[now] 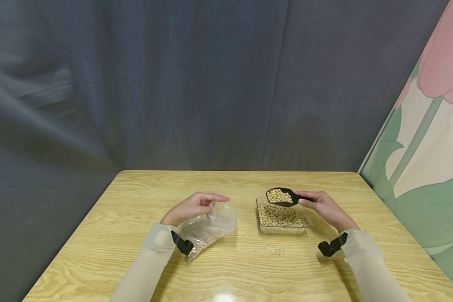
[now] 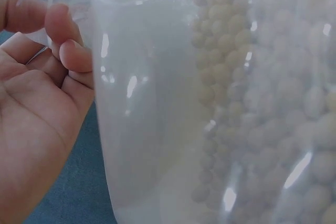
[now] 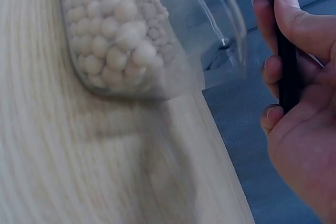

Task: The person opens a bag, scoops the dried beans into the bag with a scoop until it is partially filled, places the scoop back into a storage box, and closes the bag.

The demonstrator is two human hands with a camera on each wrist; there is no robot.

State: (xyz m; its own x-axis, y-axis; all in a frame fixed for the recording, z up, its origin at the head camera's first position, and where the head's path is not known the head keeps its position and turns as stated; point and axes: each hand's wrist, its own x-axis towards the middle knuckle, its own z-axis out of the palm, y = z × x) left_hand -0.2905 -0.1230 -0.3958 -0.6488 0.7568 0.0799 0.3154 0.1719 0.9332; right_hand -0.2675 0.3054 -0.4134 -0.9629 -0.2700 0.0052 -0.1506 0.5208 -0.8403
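From my head, one camera looked forward and down, far enough back to take in the wide table [image 1: 245, 272] and the dark curtain [image 1: 196, 84] behind it. The left wrist camera [image 1: 182, 243] faced my left hand [image 1: 190, 206] closely, the plastic bag [image 1: 211, 232] filling most of its view. The right wrist camera [image 1: 332, 245] looked aslant past the clear container [image 1: 281, 230] at my right hand [image 1: 328, 208] and black scoop [image 1: 295, 199]. The head view shared all these.

Can't read the faint scribble [image 1: 274, 250] between the clear container [image 1: 283, 230] and the near edge of the table [image 1: 249, 277], cropped below; can't see the whole black scoop [image 3: 287, 51], cut off atop the right wrist view.
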